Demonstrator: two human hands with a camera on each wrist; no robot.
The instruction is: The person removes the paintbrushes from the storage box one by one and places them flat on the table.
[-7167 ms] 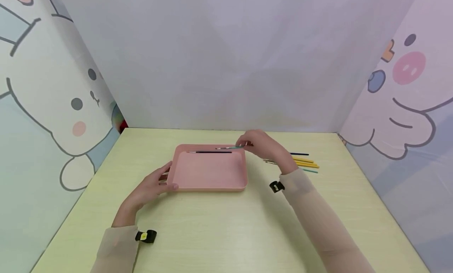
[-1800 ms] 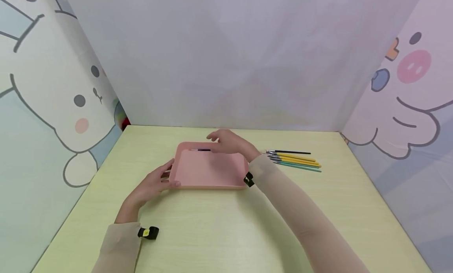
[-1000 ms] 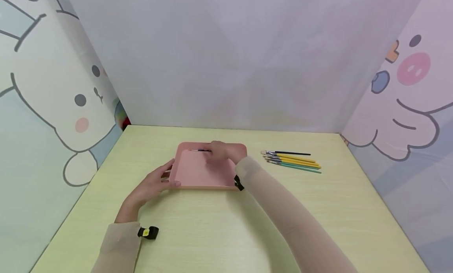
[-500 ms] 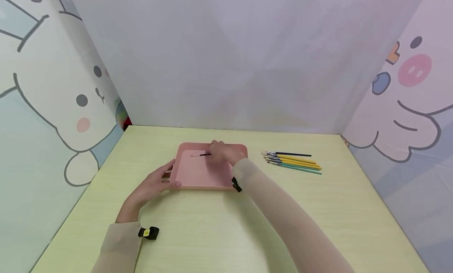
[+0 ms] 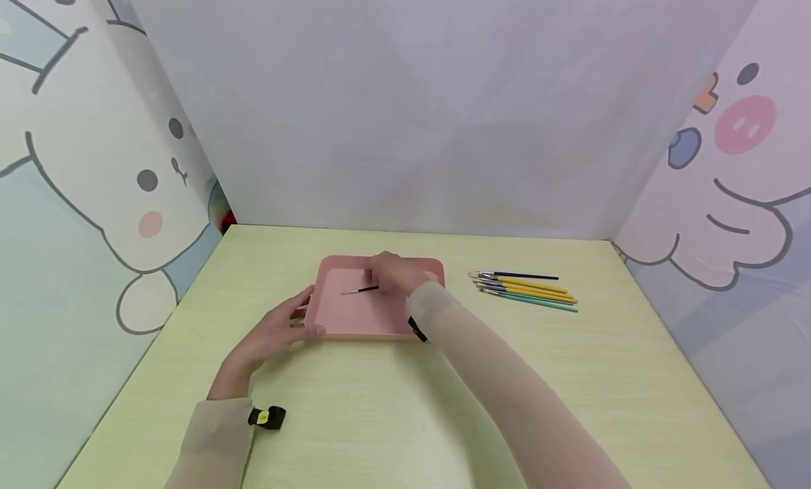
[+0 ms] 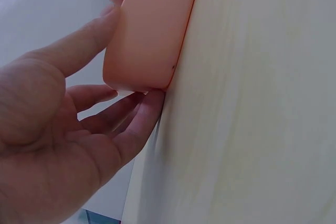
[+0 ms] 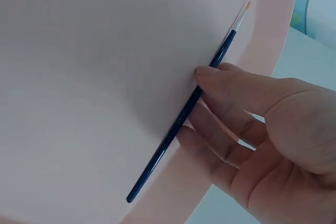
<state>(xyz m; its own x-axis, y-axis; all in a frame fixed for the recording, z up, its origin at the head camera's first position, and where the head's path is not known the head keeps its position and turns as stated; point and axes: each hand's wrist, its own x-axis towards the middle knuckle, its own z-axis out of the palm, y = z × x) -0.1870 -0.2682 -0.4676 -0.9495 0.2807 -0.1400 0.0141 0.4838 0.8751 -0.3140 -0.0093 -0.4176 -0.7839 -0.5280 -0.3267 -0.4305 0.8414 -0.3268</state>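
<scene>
My right hand (image 5: 394,272) is inside the pink tray (image 5: 364,336). Between thumb and fingers it pinches a dark blue paintbrush (image 7: 178,121), whose fine orange-brown tip and silver ferrule show in the right wrist view. In the head view that hand hides the handle's rear part, and the tip end points left. My left hand (image 5: 275,332) holds the tray's near left corner, thumb at the near rim and fingers against the left side. The left wrist view shows the fingertips touching the tray's outer wall low down, near the tabletop.
Right of the tray a bundle of paintbrushes (image 5: 526,289) lies on the pale wooden table (image 5: 355,411): one dark, several yellow and teal, tips to the left. A grey-white cloth wall (image 5: 405,109) closes the back. Cartoon-printed panels (image 5: 728,193) flank both sides.
Earlier my right hand held a teal brush over the tray; teal brushes now lie in the right bundle. It has since gripped the dark brush inside the tray and drawn it nearer. Left hand unchanged.
</scene>
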